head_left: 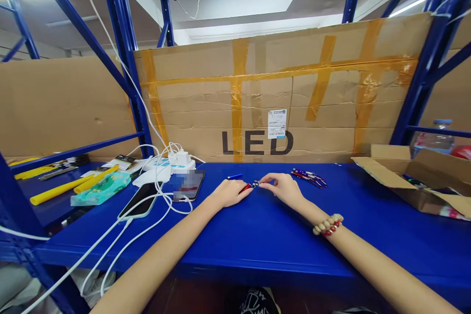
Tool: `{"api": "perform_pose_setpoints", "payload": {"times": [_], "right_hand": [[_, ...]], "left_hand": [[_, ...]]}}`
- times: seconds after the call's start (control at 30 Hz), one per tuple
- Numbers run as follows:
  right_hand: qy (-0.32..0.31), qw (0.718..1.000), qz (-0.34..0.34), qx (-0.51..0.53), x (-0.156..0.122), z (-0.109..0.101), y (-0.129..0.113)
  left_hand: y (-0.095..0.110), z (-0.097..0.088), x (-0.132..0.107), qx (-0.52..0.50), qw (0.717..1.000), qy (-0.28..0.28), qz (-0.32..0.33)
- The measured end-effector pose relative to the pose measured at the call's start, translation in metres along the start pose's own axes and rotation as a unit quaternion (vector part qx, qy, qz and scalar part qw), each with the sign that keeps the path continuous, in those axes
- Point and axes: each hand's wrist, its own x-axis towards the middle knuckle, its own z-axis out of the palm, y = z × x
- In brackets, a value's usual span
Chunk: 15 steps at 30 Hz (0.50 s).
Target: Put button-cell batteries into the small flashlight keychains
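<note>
Above the blue metal shelf, my left hand (pixel 231 193) is closed around a short red pen-like piece (pixel 245 188), its fingers partly hiding it. The thumb and index finger of my right hand (pixel 285 189) pinch at a small shiny silver piece (pixel 255 184) at the red piece's end. Whether the two are joined I cannot tell. Just behind my left hand lies a blue pen-like stick (pixel 234 176). Beyond my right hand rests a loose group of several red and blue pens (pixel 309 177).
White cables and a power strip (pixel 180 159) crowd the left, beside a phone (pixel 142 201) and a second dark phone (pixel 189 186). An open cardboard box (pixel 397 181) stands at right. Tall cardboard marked LED (pixel 206 117) closes the back, between blue posts (pixel 127 59).
</note>
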Motion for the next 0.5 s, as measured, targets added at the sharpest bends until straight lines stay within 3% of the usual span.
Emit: {"api": "perform_pose_setpoints", "payload": {"times": [0.17,0.5], "right_hand": [[0.036,0.988,-0.035,0.146,0.001,0.006,-0.006],[0.011,0.985,-0.113,0.128,-0.003,0.004,-0.016]], "left_hand": [[0.006,-0.002,0.001,-0.016,1.000,-0.010,0.007],[0.009,-0.003,0.001,-0.040,0.999,-0.028,-0.019]]}}
